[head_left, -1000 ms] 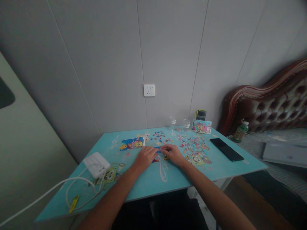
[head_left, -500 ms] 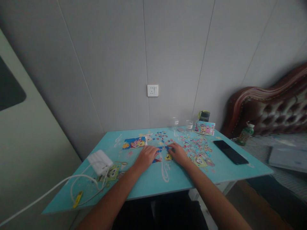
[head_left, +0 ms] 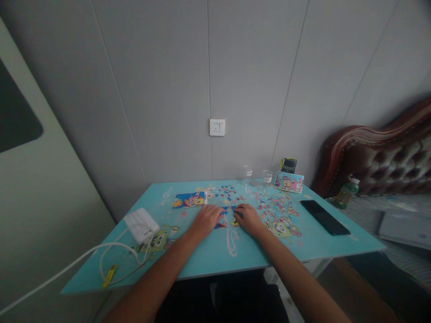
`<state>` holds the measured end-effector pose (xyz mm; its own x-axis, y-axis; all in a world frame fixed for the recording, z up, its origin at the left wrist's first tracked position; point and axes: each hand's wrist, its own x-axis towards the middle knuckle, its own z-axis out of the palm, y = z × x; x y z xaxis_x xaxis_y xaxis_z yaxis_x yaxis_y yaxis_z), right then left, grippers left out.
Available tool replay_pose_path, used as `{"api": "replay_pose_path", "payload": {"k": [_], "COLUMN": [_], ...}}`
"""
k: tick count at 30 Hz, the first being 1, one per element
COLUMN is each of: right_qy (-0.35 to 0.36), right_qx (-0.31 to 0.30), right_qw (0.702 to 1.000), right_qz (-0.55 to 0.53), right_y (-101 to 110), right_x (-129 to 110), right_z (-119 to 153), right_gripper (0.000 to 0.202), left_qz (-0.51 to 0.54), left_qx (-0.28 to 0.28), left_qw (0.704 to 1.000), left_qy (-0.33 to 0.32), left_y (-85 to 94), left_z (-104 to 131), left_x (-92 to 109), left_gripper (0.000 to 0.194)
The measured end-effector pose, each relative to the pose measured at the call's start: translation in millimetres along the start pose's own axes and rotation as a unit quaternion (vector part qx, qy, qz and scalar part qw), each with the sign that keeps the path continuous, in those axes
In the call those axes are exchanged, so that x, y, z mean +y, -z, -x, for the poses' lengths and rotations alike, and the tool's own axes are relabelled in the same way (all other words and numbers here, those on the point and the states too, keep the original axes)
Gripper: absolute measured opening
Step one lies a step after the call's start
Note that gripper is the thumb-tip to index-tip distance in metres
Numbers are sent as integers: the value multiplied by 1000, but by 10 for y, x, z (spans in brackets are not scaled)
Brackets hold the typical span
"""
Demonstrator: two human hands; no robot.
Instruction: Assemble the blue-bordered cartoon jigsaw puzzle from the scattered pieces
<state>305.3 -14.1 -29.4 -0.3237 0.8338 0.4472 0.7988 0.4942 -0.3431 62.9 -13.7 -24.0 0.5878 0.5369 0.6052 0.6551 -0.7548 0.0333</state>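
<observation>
A partly joined jigsaw puzzle (head_left: 221, 223) in blue, red and yellow lies flat on the light blue table (head_left: 202, 260). Its left edge is gripped by my left hand (head_left: 208, 219), whose fingers are closed together and bent over the border. My right hand (head_left: 248, 218) curls over the right part, with its fingertips bent down on the pieces and hiding some of them. Any single piece under those fingertips is too small to make out. Beyond the hands lie loose blue pieces (head_left: 226, 190), and to the right a spread of mixed pink and blue pieces (head_left: 276, 204).
A picture card (head_left: 189, 200) lies at the back left, and another picture box (head_left: 288, 181) stands at the back right beside clear jars (head_left: 267, 178). A black phone or tablet (head_left: 323, 217) rests at right. White charger (head_left: 140, 225), its cable and a yellow object (head_left: 109, 276) occupy the left.
My right hand has shifted slightly left and curled further over the puzzle, covering more of the yellow part. My left hand stays at the left edge. The view has turned slightly.
</observation>
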Motion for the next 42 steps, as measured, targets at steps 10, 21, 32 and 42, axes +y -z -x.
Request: {"api": "replay_pose_path", "payload": {"k": [10,21,32,42], "right_qy": [-2,10,88,119], "right_qx": [-1,22,48,52], "right_qw": [1000,999,990,983], "right_qz": [-1,-31,-98,-131], "right_y": [-22,-1,30,-12], "right_x": [0,-22,-99,-69], "right_z": [2,9,-15,-34], "right_gripper": [23,22,23,23], "left_qz": [-7,-32,-61,-71], "left_qx": [-10,-13,-12,-17], "left_qw": [1000,999,998,997], "left_qy": [3,-7,-23,-9], "left_y": [-35,-104,-157,-158], "left_z": [7,10,-27,-25], "left_x": [-24,-44,-35,-27], "left_gripper": [25,28,25,25]}}
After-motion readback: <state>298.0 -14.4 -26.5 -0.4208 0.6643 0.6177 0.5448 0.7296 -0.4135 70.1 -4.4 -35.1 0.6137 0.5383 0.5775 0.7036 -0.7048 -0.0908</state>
